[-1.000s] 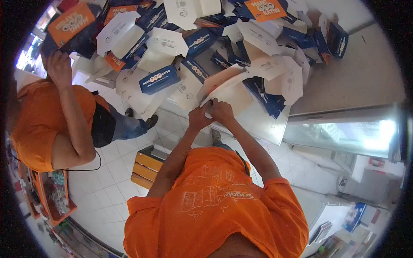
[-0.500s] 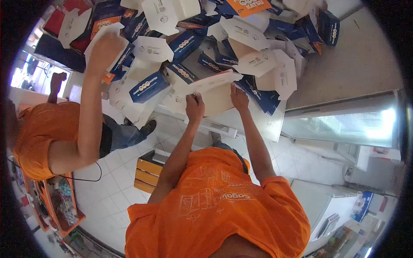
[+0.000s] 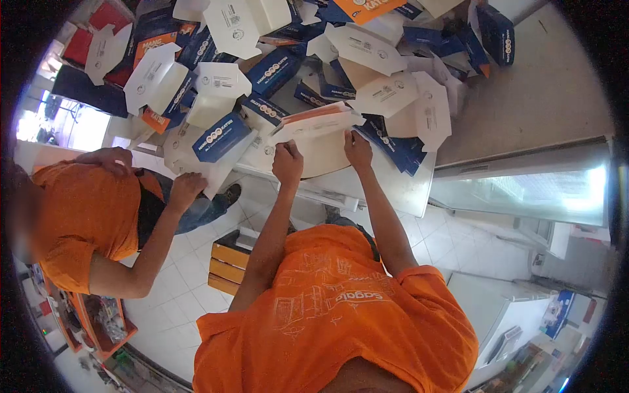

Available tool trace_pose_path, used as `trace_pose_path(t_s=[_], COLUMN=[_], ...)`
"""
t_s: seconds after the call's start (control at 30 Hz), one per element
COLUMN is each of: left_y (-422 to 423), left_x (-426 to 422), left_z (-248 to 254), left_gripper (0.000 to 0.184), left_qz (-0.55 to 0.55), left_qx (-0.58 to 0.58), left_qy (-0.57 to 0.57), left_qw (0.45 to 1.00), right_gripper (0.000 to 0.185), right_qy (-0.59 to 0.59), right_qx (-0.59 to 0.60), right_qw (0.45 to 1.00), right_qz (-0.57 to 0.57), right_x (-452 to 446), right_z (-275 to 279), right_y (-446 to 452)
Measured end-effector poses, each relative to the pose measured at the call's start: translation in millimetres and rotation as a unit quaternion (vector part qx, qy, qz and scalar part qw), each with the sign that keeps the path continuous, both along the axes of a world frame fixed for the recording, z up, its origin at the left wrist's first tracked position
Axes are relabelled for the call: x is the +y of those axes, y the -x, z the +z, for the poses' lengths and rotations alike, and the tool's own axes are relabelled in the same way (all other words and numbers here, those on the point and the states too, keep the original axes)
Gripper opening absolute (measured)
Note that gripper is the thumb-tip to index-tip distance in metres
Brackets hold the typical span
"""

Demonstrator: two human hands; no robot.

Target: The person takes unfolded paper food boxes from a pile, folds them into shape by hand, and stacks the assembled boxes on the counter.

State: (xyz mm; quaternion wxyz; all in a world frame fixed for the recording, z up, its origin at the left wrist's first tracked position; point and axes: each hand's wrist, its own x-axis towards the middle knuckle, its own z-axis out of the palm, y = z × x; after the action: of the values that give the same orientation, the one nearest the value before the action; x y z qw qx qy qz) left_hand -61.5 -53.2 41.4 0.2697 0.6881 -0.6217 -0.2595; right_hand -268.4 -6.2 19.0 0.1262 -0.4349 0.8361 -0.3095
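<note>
A partly folded carton, pale inside with an orange panel along its far edge, lies at the near edge of the table. My left hand is closed on its left side. On the right side, my right hand pinches the same carton, fingers closed. Just beyond the hands are a blue carton with white lettering and a white-flapped carton. Another blue-fronted carton lies to the left.
A heap of blue, white and orange cartons covers the far side of the table. A co-worker in an orange shirt stands at the left, one hand at a carton flap. A glass-fronted unit is at the right; a wooden-slatted stool stands below.
My hands have moved apart, now at opposite sides of the carton, which has turned more level. The co-worker's raised arm has come down to the table's near edge.
</note>
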Motion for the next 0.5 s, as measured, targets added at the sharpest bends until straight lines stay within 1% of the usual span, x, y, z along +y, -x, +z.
trace_pose_path(t_s=[0.1, 0.2, 0.3, 0.4, 0.43, 0.5], left_y=[-2.9, -3.4, -3.7, -3.1, -3.1, -4.0], left_x=[-2.7, -4.0, -4.8, -2.7, -1.5, 0.1], left_z=[-8.9, -9.2, -6.0, -6.6, -8.2, -7.7], left_gripper=[0.031, 0.031, 0.030, 0.030, 0.032, 0.037], left_qz=[-0.006, 0.002, 0.005, 0.012, 0.011, 0.009], left_qx=[-0.025, -0.043, -0.042, 0.011, 0.020, 0.036], left_qy=[0.022, -0.013, -0.009, 0.007, 0.013, 0.024], left_qw=[0.999, 0.999, 0.999, 1.000, 1.000, 0.999], right_gripper=[0.043, 0.046, 0.049, 0.045, 0.045, 0.046], right_qy=[-0.029, -0.018, -0.004, 0.035, 0.016, 0.025], right_qx=[-0.017, -0.039, -0.034, -0.062, -0.069, -0.058], right_qw=[0.999, 0.999, 0.999, 0.997, 0.996, 0.997], right_qz=[-0.011, -0.031, -0.038, -0.040, -0.049, -0.038], right_x=[-1.8, -4.8, -4.2, -3.8, -2.8, -2.7], right_z=[0.5, -3.8, -4.3, -7.8, -6.3, -6.6], right_y=[0.6, -0.6, -2.0, -3.6, -4.0, -2.3])
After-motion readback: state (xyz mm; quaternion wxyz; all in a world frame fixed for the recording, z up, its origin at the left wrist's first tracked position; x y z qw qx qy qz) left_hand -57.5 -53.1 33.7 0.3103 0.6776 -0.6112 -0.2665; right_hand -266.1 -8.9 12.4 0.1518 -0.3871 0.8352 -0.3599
